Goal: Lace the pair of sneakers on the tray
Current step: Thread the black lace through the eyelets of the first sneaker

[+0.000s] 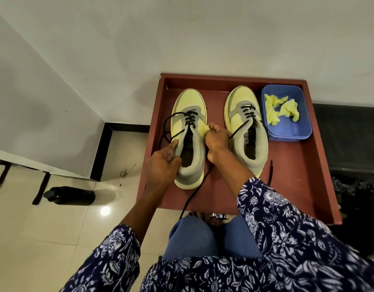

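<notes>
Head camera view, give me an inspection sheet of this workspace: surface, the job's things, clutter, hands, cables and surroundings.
Surface: reddish-brown tray with a raised rim.
Job's things: left sneaker and right sneaker, both yellow and grey, side by side on the tray, toes pointing away; each has a black lace through only the lower eyelets, loose ends trailing.
Clutter: blue tub on the tray beside the right sneaker, holding crumpled yellow paper.
Hands: left hand grips the left sneaker's collar; right hand pinches its other side near the eyelets.
Cables: nothing seen.
Surroundings: white wall; tiled floor with a dark bottle lying on it; dark bench behind the tray.
</notes>
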`<state>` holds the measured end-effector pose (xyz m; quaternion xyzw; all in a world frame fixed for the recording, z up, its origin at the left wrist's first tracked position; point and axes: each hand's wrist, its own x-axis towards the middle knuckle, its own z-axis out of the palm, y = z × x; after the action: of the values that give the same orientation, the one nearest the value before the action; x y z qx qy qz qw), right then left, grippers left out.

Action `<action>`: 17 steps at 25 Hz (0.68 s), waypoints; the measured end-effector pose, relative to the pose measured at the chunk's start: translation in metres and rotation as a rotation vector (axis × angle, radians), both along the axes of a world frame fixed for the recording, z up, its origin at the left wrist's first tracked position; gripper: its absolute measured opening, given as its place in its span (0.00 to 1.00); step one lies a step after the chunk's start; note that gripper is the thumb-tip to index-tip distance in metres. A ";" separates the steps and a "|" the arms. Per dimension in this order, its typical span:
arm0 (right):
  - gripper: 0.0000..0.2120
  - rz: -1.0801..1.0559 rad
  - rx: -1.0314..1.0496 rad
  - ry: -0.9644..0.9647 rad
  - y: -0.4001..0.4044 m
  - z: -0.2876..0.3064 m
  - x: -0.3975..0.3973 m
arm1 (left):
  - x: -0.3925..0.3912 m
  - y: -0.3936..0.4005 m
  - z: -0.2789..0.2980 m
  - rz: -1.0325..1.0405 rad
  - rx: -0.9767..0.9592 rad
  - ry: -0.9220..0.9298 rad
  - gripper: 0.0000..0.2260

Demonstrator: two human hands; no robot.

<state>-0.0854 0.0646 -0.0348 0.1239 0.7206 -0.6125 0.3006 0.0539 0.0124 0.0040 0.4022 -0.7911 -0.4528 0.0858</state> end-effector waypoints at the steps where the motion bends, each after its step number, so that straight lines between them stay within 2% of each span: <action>1: 0.20 0.008 -0.004 -0.002 -0.001 0.002 -0.002 | 0.000 0.000 0.000 -0.003 -0.005 -0.003 0.21; 8: 0.17 0.022 -0.068 0.010 0.022 -0.017 0.028 | -0.007 0.001 -0.002 0.039 -0.037 -0.010 0.18; 10: 0.17 0.035 -0.099 0.014 0.033 -0.021 0.043 | -0.012 0.001 -0.004 0.020 -0.134 -0.055 0.16; 12: 0.19 0.066 -0.104 0.026 0.044 -0.023 0.055 | -0.020 -0.002 -0.003 -0.071 -0.274 -0.078 0.16; 15: 0.21 0.074 -0.096 0.015 0.052 -0.020 0.063 | -0.037 -0.010 -0.003 -0.343 -0.422 -0.041 0.22; 17: 0.21 0.055 -0.084 0.009 0.051 -0.017 0.065 | -0.045 -0.017 -0.008 -0.466 -0.502 -0.083 0.25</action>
<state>-0.0199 0.1157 -0.0523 0.0887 0.6985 -0.6344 0.3190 0.0091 -0.0046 -0.0037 0.1951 -0.9513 -0.2346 0.0439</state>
